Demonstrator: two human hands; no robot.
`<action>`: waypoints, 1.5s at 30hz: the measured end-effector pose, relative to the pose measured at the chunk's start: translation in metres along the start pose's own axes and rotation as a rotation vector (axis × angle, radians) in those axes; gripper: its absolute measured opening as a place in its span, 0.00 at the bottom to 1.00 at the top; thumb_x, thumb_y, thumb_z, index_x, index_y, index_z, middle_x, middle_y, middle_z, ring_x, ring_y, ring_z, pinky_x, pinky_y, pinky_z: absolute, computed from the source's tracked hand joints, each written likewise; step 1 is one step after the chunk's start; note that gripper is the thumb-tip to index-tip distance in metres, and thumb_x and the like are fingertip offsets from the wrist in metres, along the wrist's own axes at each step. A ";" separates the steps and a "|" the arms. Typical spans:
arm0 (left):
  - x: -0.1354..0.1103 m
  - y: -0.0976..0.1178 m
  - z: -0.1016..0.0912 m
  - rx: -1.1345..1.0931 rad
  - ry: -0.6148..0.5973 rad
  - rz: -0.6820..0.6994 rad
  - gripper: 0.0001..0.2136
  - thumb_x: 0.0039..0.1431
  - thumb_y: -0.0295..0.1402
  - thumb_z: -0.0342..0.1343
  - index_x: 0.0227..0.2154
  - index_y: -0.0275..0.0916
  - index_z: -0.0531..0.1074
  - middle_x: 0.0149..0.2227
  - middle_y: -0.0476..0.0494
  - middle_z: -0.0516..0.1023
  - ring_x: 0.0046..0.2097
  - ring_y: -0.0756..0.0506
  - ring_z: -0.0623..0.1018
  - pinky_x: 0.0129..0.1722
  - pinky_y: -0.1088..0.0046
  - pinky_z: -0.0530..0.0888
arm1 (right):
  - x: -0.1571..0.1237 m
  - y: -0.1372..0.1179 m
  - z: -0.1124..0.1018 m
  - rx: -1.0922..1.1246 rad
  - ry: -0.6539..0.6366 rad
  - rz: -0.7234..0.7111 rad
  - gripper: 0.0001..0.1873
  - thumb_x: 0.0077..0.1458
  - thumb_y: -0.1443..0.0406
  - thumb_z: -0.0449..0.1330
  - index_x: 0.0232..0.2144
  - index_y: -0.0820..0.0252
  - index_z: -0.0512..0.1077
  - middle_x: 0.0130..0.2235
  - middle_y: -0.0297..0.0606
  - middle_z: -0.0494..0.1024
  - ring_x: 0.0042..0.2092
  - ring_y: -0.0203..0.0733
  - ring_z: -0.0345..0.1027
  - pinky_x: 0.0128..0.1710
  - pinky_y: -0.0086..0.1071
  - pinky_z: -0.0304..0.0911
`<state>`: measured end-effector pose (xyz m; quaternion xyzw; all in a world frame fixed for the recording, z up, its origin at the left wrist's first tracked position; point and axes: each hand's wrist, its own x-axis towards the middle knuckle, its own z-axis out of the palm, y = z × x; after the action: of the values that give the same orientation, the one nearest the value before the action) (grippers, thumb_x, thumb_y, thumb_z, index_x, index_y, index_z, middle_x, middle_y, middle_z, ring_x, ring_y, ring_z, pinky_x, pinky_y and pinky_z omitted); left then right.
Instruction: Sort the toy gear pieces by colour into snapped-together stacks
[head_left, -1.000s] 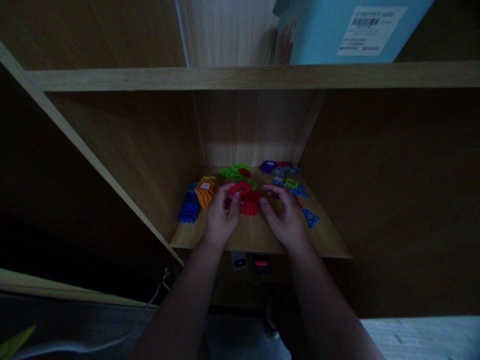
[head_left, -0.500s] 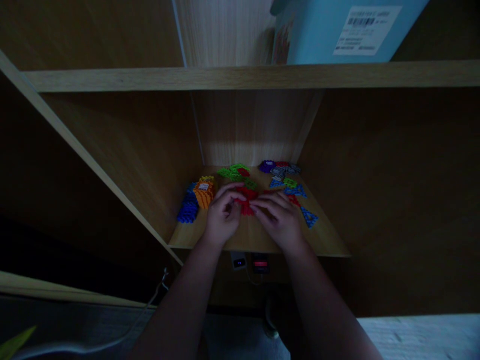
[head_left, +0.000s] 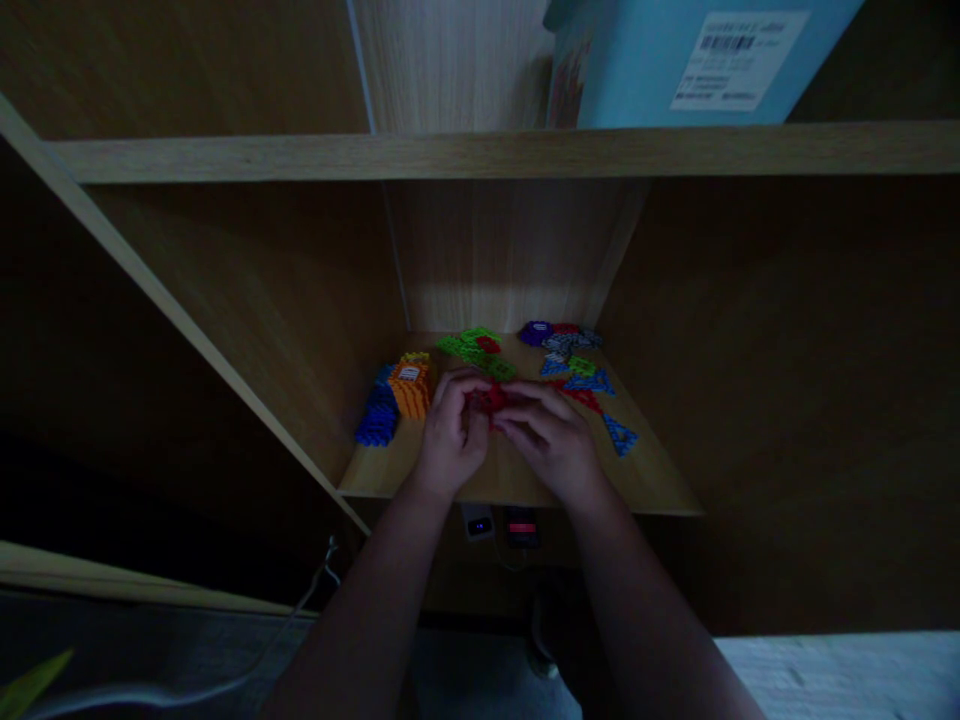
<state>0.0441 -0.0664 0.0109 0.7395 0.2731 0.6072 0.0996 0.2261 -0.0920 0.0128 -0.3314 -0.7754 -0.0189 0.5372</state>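
My left hand (head_left: 450,430) and my right hand (head_left: 551,435) meet over the wooden shelf board (head_left: 517,480), fingers curled round a small red plastic piece (head_left: 491,400) held between them. Most of that piece is hidden by my fingers. An orange block (head_left: 410,388) stands just left of my left hand, with a row of blue pieces (head_left: 377,415) beside it. Green pieces (head_left: 472,348) lie behind my hands, and purple, green, blue and red pieces (head_left: 574,360) lie to the right.
The shelf sits inside a wooden cubby with side walls close on both sides. A blue box (head_left: 690,60) with a white label stands on the upper shelf (head_left: 480,155). Two small lit devices (head_left: 501,524) hang under the shelf edge.
My hands have closed together. The red pieces that lay spread between them a second ago are now gathered inside my fingers.
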 end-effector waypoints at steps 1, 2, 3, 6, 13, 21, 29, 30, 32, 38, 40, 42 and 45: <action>0.000 -0.001 0.000 0.000 0.010 0.013 0.16 0.66 0.20 0.52 0.52 0.43 0.71 0.52 0.40 0.76 0.55 0.42 0.77 0.56 0.60 0.77 | 0.001 -0.001 -0.001 0.013 0.008 0.012 0.10 0.68 0.66 0.67 0.48 0.45 0.81 0.59 0.38 0.82 0.57 0.48 0.79 0.56 0.48 0.77; 0.000 -0.002 0.000 -0.007 0.021 0.017 0.17 0.66 0.20 0.52 0.53 0.43 0.70 0.53 0.40 0.75 0.56 0.41 0.77 0.57 0.59 0.77 | 0.002 -0.001 -0.002 0.028 0.013 0.023 0.10 0.67 0.66 0.68 0.49 0.45 0.81 0.60 0.38 0.81 0.58 0.49 0.79 0.57 0.50 0.77; -0.001 -0.003 0.000 -0.020 0.025 0.011 0.17 0.66 0.20 0.52 0.54 0.43 0.69 0.53 0.39 0.74 0.57 0.41 0.77 0.57 0.59 0.77 | 0.003 -0.001 -0.003 0.042 0.012 0.032 0.10 0.67 0.65 0.69 0.48 0.45 0.80 0.62 0.38 0.81 0.59 0.50 0.78 0.58 0.51 0.76; -0.005 -0.006 -0.001 -0.065 0.010 -0.060 0.18 0.67 0.20 0.51 0.55 0.43 0.68 0.53 0.40 0.75 0.55 0.42 0.78 0.56 0.60 0.77 | 0.005 -0.001 -0.005 0.074 -0.007 0.036 0.09 0.64 0.64 0.72 0.45 0.46 0.80 0.59 0.38 0.83 0.57 0.51 0.80 0.58 0.53 0.75; -0.010 -0.009 0.000 -0.169 -0.014 -0.163 0.18 0.68 0.21 0.50 0.56 0.45 0.68 0.54 0.41 0.77 0.56 0.42 0.79 0.56 0.60 0.78 | 0.003 0.002 -0.005 0.110 -0.041 0.090 0.10 0.61 0.62 0.74 0.44 0.45 0.80 0.59 0.36 0.83 0.57 0.51 0.79 0.57 0.52 0.74; -0.008 -0.005 -0.002 -0.204 -0.014 -0.247 0.12 0.77 0.39 0.52 0.58 0.45 0.67 0.52 0.40 0.77 0.48 0.43 0.80 0.46 0.65 0.78 | -0.002 0.005 -0.003 0.215 0.042 0.253 0.12 0.61 0.59 0.74 0.42 0.47 0.74 0.55 0.37 0.84 0.56 0.51 0.80 0.58 0.51 0.73; -0.002 -0.011 0.001 0.035 0.044 -0.248 0.10 0.79 0.37 0.46 0.54 0.43 0.70 0.50 0.40 0.77 0.53 0.42 0.78 0.56 0.60 0.75 | -0.003 0.019 0.001 0.174 0.152 0.472 0.17 0.59 0.57 0.73 0.45 0.49 0.71 0.47 0.37 0.81 0.47 0.47 0.77 0.50 0.45 0.73; -0.002 -0.013 0.002 0.048 0.035 -0.245 0.09 0.79 0.35 0.47 0.53 0.42 0.70 0.50 0.40 0.77 0.53 0.41 0.78 0.57 0.60 0.75 | -0.004 0.019 0.001 0.152 0.136 0.476 0.18 0.59 0.57 0.73 0.46 0.49 0.71 0.46 0.36 0.81 0.46 0.47 0.76 0.50 0.45 0.73; -0.002 -0.015 0.004 0.060 0.011 -0.247 0.09 0.76 0.30 0.47 0.52 0.42 0.69 0.50 0.40 0.77 0.53 0.41 0.79 0.57 0.59 0.75 | -0.004 0.019 0.001 0.112 0.106 0.472 0.17 0.60 0.56 0.72 0.47 0.49 0.71 0.44 0.36 0.79 0.46 0.48 0.76 0.50 0.45 0.73; -0.003 -0.019 0.008 0.049 -0.047 -0.271 0.14 0.67 0.21 0.49 0.51 0.41 0.69 0.49 0.41 0.78 0.52 0.42 0.80 0.56 0.61 0.77 | -0.003 0.017 0.000 0.047 0.066 0.469 0.17 0.61 0.55 0.71 0.48 0.50 0.72 0.44 0.37 0.80 0.47 0.49 0.77 0.50 0.44 0.73; -0.003 -0.019 0.009 0.051 -0.056 -0.275 0.14 0.66 0.21 0.49 0.51 0.41 0.69 0.49 0.41 0.78 0.52 0.42 0.80 0.56 0.61 0.77 | -0.003 0.018 0.001 0.040 0.058 0.469 0.18 0.61 0.55 0.70 0.49 0.50 0.72 0.45 0.38 0.81 0.47 0.49 0.77 0.50 0.45 0.73; -0.003 -0.019 0.009 0.053 -0.059 -0.279 0.15 0.65 0.21 0.49 0.51 0.41 0.69 0.49 0.41 0.78 0.52 0.42 0.80 0.56 0.61 0.77 | -0.004 0.020 0.002 0.031 0.045 0.472 0.18 0.61 0.54 0.69 0.49 0.50 0.72 0.47 0.39 0.82 0.47 0.50 0.77 0.50 0.46 0.73; -0.003 -0.019 0.009 0.058 -0.066 -0.277 0.15 0.64 0.20 0.50 0.51 0.41 0.69 0.48 0.41 0.78 0.52 0.42 0.80 0.56 0.60 0.77 | -0.005 0.021 0.003 0.035 0.032 0.478 0.19 0.62 0.53 0.68 0.51 0.50 0.72 0.49 0.41 0.82 0.48 0.51 0.77 0.51 0.47 0.73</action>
<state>0.0469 -0.0506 -0.0026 0.7169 0.3865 0.5547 0.1702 0.2363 -0.0765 0.0006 -0.4960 -0.6664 0.1171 0.5442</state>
